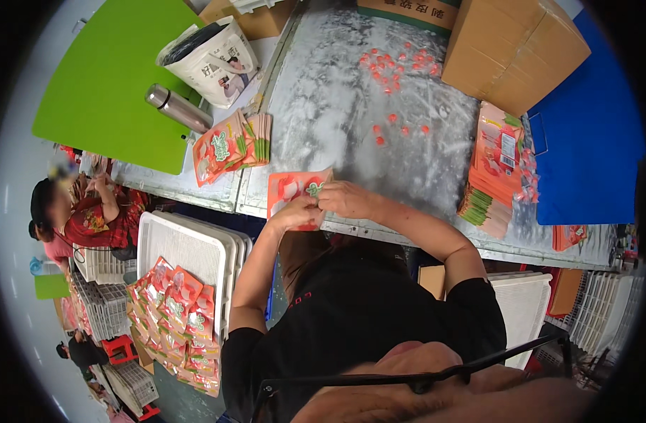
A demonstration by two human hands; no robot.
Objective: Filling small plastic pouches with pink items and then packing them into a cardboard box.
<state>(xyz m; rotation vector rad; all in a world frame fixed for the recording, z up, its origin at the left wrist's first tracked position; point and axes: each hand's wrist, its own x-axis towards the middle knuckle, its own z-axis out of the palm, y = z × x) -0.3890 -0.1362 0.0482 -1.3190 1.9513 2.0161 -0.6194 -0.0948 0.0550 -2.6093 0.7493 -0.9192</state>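
At the table's front edge I hold a red-orange printed pouch (283,189) with pale pictures and a green logo. My left hand (299,212) is closed on its lower part. My right hand (347,200) is closed at its right edge, fingers pinched close to those of the left; what lies between the fingertips is hidden. Left of the pouch, a fanned pile of similar pouches (224,146) rests on the table. Another tall stack of pouches (494,158) leans over at the right, beside small clear packets with red contents (528,176).
Small red pieces (393,67) lie scattered across the metal table (316,92). Cardboard box (510,53) and blue panel (584,169) stand right; steel flask (175,107), white bag (217,63) and green panel (111,84) left. Pouches fill white trays (189,243). Other people (101,218) sit left.
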